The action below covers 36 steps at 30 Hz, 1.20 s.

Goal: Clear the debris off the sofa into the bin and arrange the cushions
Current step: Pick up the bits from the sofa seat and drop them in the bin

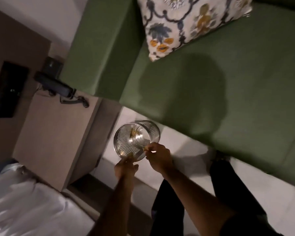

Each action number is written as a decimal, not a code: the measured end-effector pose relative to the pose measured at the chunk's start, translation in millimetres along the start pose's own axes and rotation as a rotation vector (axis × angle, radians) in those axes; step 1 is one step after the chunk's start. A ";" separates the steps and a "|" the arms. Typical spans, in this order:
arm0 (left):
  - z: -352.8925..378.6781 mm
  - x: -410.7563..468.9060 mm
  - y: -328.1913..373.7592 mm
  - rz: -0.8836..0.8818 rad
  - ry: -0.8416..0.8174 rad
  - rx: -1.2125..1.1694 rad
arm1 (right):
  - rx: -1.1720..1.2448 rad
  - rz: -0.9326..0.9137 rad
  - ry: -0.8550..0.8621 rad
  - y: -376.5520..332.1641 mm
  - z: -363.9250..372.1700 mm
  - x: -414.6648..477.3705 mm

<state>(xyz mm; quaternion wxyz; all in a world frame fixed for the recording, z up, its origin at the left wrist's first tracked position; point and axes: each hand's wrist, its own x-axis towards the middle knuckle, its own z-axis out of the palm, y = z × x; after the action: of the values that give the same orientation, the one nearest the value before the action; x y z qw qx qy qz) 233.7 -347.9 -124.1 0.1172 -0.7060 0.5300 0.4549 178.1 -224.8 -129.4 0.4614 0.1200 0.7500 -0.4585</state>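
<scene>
Yellowish debris scraps (146, 148) pinched in my left hand (126, 168) and right hand (157, 157) need dropping into the perforated metal bin (124, 142).

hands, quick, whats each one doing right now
Left hand: closed, pinching a small scrap of debris at the rim of the metal bin.
Right hand: closed, pinching another small scrap over the bin.

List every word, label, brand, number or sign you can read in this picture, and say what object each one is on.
None can be read: no lettering shows on the bin, the cushion (a floral pattern only), the sofa or the telephone, which is too dark and blurred to show any print.
</scene>
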 end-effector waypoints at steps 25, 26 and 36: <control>308.9 -291.3 -33.2 1.278 -0.897 0.787 | -0.193 -0.037 1.131 201.9 -400.7 -133.7; 335.0 -306.2 -37.5 1.280 -0.951 0.859 | -0.235 -0.002 1.122 211.9 -423.5 -129.2; 436.4 -324.1 -87.7 1.653 -0.860 1.263 | -0.269 0.157 0.977 254.5 -476.8 -68.8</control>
<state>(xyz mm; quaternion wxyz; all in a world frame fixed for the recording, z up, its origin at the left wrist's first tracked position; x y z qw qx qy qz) 74.7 178.7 -147.3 0.2893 0.2632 0.8861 0.2486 91.5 312.8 -147.7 0.1013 0.3159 0.9193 -0.2120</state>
